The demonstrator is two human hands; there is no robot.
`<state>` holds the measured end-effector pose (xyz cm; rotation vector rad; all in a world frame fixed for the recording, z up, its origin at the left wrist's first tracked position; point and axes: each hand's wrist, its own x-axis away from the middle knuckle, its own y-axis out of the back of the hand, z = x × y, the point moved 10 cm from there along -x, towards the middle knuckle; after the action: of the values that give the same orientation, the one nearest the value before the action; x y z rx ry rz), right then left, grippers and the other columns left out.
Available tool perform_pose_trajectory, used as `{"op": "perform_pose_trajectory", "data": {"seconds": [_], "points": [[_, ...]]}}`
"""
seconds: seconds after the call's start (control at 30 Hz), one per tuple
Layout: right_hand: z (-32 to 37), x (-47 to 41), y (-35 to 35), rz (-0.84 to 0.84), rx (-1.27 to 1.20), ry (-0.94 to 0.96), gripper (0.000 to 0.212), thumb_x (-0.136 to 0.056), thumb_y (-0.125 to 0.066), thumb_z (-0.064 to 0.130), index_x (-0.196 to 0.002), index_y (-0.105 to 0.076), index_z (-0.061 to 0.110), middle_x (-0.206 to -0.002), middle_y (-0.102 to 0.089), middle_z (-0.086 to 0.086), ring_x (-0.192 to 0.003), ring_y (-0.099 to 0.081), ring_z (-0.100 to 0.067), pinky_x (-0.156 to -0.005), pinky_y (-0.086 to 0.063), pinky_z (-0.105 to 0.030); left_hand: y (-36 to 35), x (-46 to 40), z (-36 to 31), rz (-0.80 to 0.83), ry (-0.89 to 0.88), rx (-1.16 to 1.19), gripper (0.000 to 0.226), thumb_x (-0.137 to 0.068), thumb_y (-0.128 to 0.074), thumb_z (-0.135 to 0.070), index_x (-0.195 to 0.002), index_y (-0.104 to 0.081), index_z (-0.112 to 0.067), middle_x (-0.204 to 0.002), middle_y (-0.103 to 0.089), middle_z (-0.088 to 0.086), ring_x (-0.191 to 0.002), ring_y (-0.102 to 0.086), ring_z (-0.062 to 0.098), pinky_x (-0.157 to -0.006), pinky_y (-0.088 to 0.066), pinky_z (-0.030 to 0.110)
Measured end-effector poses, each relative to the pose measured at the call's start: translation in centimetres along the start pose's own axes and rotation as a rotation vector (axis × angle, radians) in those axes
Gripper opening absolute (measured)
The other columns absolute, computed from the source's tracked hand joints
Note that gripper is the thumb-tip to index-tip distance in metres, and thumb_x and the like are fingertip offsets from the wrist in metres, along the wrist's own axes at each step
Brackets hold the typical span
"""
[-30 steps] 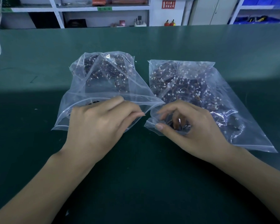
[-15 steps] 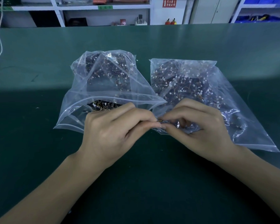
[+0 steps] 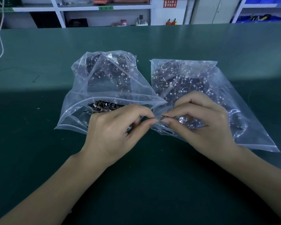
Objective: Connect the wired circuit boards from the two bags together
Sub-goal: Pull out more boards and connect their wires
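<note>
1. Single view: head-worn, wide-angle, looking forward and down onto the green surface.
2. Near range: both forearms enter from the bottom edge; the surface fills most of the frame.
3. The surface's far edge runs across the upper frame; white shelving stands beyond it.
4. Straight lines bow outward toward the frame's sides.

Two clear bags of wired boards, side by side, mouths open.

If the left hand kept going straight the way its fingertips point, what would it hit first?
Most likely the right hand: the left hand points rightward, its pinching fingers nearly meeting the right fingertips over thin wires. Depth is hard to judge.
</note>
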<state>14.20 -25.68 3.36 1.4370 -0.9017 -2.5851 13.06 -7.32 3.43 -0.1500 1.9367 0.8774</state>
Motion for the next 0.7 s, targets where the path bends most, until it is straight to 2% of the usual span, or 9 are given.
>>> {"op": "perform_pose_trajectory", "data": {"seconds": [0.07,0.17,0.43,0.6,0.7], "points": [[0.16,-0.12,0.08,-0.003,0.027,0.004,0.007,-0.092,-0.084,0.018,-0.098,-0.081,0.017,-0.094,-0.068,-0.004,-0.086,-0.064,-0.022,-0.079,-0.045,-0.023,-0.03,0.01,-0.02,0.004,-0.001,0.000,0.019,-0.103,-0.076,-0.028,-0.093,-0.082,-0.013,-0.065,-0.053,-0.012,-0.060,-0.038,-0.002,-0.048,-0.042,0.026],[0.33,-0.19,0.01,0.001,0.031,0.010,0.006,-0.092,-0.084,0.017,-0.095,-0.082,0.013,-0.098,-0.070,-0.005,-0.091,-0.064,-0.023,-0.084,-0.046,-0.027,-0.08,-0.03,-0.17,0.013,-0.010,-0.009,0.019,-0.103,-0.075,-0.027,-0.092,-0.081,-0.013,-0.066,-0.050,-0.014,-0.060,-0.038,-0.001,-0.048,-0.042,0.027],[0.02,-0.22,0.02,0.018,0.037,-0.003,0.008,-0.093,-0.083,0.020,-0.093,-0.082,0.012,-0.095,-0.073,-0.004,-0.087,-0.064,-0.024,-0.087,-0.040,-0.020,-0.35,0.09,-0.27,0.035,-0.017,-0.007,0.019,-0.103,-0.075,-0.028,-0.092,-0.081,-0.014,-0.064,-0.052,-0.011,-0.059,-0.039,-0.002,-0.045,-0.043,0.033],[-0.11,-0.07,-0.17,0.014,-0.001,-0.027,0.006,-0.093,-0.084,0.018,-0.096,-0.080,0.018,-0.098,-0.074,0.000,-0.088,-0.065,-0.019,-0.081,-0.042,-0.019,-0.17,-0.01,-0.26,0.018,-0.019,-0.016,0.020,-0.103,-0.075,-0.029,-0.091,-0.080,-0.014,-0.065,-0.050,-0.013,-0.060,-0.038,-0.001,-0.047,-0.041,0.027],[-0.27,0.11,-0.35,0.002,-0.034,-0.038,0.009,-0.092,-0.085,0.017,-0.098,-0.079,0.015,-0.099,-0.073,-0.001,-0.088,-0.067,-0.021,-0.076,-0.045,-0.021,-0.07,-0.02,-0.17,0.010,-0.014,-0.007,0.019,-0.103,-0.075,-0.028,-0.092,-0.080,-0.014,-0.066,-0.049,-0.014,-0.060,-0.038,-0.001,-0.048,-0.041,0.027]]}}
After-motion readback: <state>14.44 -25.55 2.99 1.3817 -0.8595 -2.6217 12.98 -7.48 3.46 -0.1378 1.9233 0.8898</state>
